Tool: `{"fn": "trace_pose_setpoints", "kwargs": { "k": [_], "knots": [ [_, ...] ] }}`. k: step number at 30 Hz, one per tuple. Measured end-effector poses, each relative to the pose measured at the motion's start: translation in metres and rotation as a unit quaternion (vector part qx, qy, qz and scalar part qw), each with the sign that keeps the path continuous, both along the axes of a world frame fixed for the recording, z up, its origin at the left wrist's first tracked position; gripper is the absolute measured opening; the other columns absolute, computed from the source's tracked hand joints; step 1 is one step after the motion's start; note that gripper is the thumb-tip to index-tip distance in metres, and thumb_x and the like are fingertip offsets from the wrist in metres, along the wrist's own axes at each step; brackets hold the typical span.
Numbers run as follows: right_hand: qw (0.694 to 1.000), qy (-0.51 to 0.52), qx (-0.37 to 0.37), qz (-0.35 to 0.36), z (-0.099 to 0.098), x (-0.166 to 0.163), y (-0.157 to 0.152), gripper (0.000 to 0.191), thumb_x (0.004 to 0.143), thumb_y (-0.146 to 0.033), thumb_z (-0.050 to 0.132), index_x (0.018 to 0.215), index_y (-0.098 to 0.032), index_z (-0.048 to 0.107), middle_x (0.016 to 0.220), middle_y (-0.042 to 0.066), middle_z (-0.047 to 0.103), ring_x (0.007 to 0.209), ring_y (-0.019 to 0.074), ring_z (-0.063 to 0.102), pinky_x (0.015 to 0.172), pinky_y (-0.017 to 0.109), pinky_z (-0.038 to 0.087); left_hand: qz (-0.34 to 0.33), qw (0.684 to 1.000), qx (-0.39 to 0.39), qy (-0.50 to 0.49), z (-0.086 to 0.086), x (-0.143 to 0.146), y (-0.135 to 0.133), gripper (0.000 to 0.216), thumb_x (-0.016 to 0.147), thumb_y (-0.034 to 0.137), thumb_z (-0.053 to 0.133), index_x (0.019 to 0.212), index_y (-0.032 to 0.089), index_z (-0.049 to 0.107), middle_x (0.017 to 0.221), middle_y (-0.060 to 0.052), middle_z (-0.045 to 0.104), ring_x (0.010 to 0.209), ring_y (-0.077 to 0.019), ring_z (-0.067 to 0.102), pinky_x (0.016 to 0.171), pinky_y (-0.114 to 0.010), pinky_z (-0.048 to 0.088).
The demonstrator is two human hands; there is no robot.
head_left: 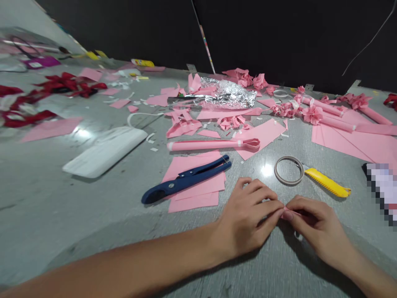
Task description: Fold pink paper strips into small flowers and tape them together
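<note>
Between the fingertips of both hands is a small piece of pink paper (295,212), mostly hidden by the fingers. My left hand (251,213) pinches its left end, thumb against forefinger. From the other side my right hand (314,221) pinches it too, and the two sets of fingertips nearly touch. Just beyond my right hand lie a roll of tape (276,170) and a yellow utility knife (327,182). Dark blue scissors (182,179) rest on pink paper sheets (194,201) to the left of my left hand.
A rolled pink paper tube with a looped end (204,145) lies past the scissors. Farther back are pink paper flowers (313,114), crumpled silver foil (228,93) and paper scraps. A white glue gun-like object (105,151) is at left, a phone (383,188) at right. A black wall closes the back.
</note>
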State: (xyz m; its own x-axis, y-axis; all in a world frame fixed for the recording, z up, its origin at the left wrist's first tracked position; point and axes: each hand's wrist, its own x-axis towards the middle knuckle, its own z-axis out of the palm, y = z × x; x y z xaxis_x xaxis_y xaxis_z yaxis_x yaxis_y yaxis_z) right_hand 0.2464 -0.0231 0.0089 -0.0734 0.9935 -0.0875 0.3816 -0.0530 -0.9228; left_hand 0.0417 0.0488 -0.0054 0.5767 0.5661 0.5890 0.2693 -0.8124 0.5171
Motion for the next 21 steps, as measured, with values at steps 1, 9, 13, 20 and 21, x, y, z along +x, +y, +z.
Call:
{"fn": "trace_pose_setpoints", "kwargs": {
  "k": [1, 9, 13, 20, 21],
  "knots": [
    [1.0, 0.001, 0.001, -0.001, -0.001, -0.0002, -0.0001, 0.034, 0.106, -0.045, 0.066, 0.083, -0.023, 0.077, 0.078, 0.003, 0.072, 0.071, 0.0196, 0.061, 0.065, 0.032, 0.045, 0.001, 1.0, 0.001, -0.002, 0.0004, 0.0, -0.0001, 0.015, 0.108, 0.019, 0.067, 0.098, 0.023, 0.077, 0.092, 0.001, 0.081, 0.089, -0.0189, 0.068, 0.092, -0.041, 0.04],
    [1.0, 0.01, 0.006, 0.003, -0.0028, -0.0013, 0.0001, 0.03, 0.107, -0.038, 0.065, 0.083, -0.023, 0.076, 0.077, 0.001, 0.071, 0.071, 0.0181, 0.059, 0.066, 0.032, 0.042, -0.014, 1.0, -0.003, 0.001, -0.0001, -0.0007, -0.0001, 0.015, 0.109, 0.017, 0.065, 0.1, 0.022, 0.076, 0.091, 0.001, 0.078, 0.087, -0.0184, 0.066, 0.095, -0.04, 0.038],
    [1.0, 0.023, 0.006, 0.003, -0.0019, -0.0013, -0.0003, 0.027, 0.106, -0.036, 0.067, 0.084, -0.023, 0.077, 0.076, 0.001, 0.07, 0.071, 0.0178, 0.057, 0.067, 0.033, 0.041, -0.032, 0.999, -0.021, 0.005, 0.0007, -0.001, 0.0, 0.016, 0.109, 0.015, 0.063, 0.102, 0.021, 0.076, 0.092, 0.001, 0.077, 0.086, -0.0177, 0.065, 0.092, -0.039, 0.038],
    [0.999, 0.043, 0.014, 0.005, -0.0059, -0.0004, -0.0012, 0.026, 0.105, -0.034, 0.068, 0.085, -0.022, 0.08, 0.076, 0.001, 0.071, 0.071, 0.0179, 0.059, 0.067, 0.033, 0.043, -0.048, 0.998, -0.029, -0.006, 0.0019, 0.0003, 0.0016, 0.016, 0.106, 0.012, 0.065, 0.1, 0.021, 0.076, 0.09, 0.002, 0.076, 0.085, -0.0161, 0.065, 0.088, -0.036, 0.041],
    [0.999, 0.042, 0.015, 0.006, -0.0065, -0.0002, -0.0011, 0.027, 0.105, -0.034, 0.067, 0.085, -0.022, 0.08, 0.077, 0.002, 0.072, 0.071, 0.018, 0.059, 0.066, 0.033, 0.043, -0.05, 0.998, -0.028, -0.007, 0.0017, 0.0004, 0.0018, 0.016, 0.105, 0.011, 0.065, 0.1, 0.02, 0.077, 0.09, 0.002, 0.076, 0.085, -0.0161, 0.066, 0.088, -0.036, 0.042]
  ]
}}
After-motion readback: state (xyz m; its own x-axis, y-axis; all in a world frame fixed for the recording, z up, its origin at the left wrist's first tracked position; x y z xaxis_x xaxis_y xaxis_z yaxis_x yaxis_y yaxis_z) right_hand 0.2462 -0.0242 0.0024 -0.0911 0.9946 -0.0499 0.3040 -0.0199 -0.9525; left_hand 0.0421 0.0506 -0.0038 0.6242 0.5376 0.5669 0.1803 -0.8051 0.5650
